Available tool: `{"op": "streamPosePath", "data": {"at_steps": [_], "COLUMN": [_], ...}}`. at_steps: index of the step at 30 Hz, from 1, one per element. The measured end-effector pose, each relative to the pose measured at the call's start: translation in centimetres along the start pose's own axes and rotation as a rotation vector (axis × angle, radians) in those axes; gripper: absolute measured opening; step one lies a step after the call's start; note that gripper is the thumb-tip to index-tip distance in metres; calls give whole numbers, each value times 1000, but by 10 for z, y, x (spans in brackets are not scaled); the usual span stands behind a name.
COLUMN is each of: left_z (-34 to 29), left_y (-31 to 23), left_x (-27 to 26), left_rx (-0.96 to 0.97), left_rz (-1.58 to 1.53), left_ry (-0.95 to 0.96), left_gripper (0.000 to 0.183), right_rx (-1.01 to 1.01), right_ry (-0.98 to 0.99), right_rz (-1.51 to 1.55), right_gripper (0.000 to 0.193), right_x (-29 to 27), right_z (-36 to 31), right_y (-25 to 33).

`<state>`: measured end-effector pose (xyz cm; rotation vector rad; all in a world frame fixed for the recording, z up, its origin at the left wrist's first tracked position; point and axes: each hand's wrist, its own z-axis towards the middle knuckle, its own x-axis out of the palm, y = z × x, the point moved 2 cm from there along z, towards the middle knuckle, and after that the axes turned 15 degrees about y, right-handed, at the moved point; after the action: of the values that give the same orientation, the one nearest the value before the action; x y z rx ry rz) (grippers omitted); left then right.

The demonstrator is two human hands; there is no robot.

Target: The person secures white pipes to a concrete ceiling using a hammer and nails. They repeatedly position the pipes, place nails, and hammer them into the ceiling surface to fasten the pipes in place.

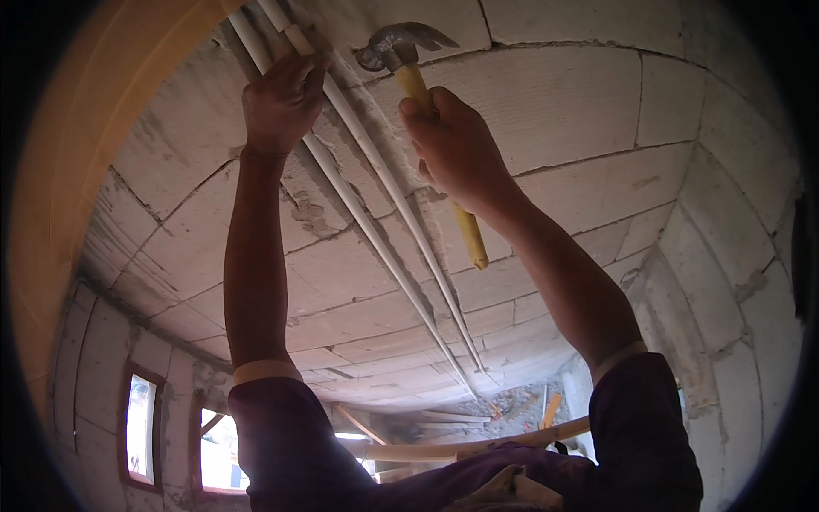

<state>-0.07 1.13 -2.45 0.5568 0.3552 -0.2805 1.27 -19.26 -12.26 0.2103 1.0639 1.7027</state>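
My right hand [456, 149] grips a claw hammer [413, 85] by its yellow handle, the metal head up and the claw turned right. The handle's lower end sticks out below my fist. My left hand [281, 98] is raised to two thin white pipes, its fingers pinched together against them. Whatever those fingertips hold is too small or hidden to make out. The left pipe [345, 189] and the right pipe [395, 194] run side by side along a rough groove in pale blockwork. A thicker sleeve [297, 38] sits on the right pipe, close to my left fingertips.
Large pale blocks [563, 111] with dark joints surround the pipes, meeting another block wall [725, 282] at right. A curved orange-yellow surface [77, 154] fills the left edge. Two framed window openings [141, 427] stand low at left. Timber pieces [478, 448] and rubble lie beyond my chest.
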Motion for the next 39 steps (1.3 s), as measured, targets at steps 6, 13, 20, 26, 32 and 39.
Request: {"op": "streamPosePath", "data": {"at_steps": [6, 13, 20, 26, 32, 39], "left_z": [-5, -6, -6, -8, -10, -11], "left_y": [-1, 3, -1, 2, 2, 7], "left_x": [5, 5, 2, 7, 8, 4], "left_rx": [25, -10, -7, -25, 22, 24], "left_rz": [115, 18, 9, -9, 54, 91], "left_ry": [-75, -75, -95, -136, -152, -107], "left_gripper": [5, 5, 4, 3, 4, 10], "right_rx": [83, -52, -70, -166, -149, -326], "right_ry": [10, -40, -70, -114, -101, -165], "right_rz": [-30, -29, -143, -306, -305, -433], "right_gripper": [35, 34, 31, 25, 21, 16], "right_x": [-6, 5, 13, 10, 13, 26], "right_z": [-2, 4, -5, -3, 3, 8], "right_y": [-4, 3, 12, -2, -2, 3]}}
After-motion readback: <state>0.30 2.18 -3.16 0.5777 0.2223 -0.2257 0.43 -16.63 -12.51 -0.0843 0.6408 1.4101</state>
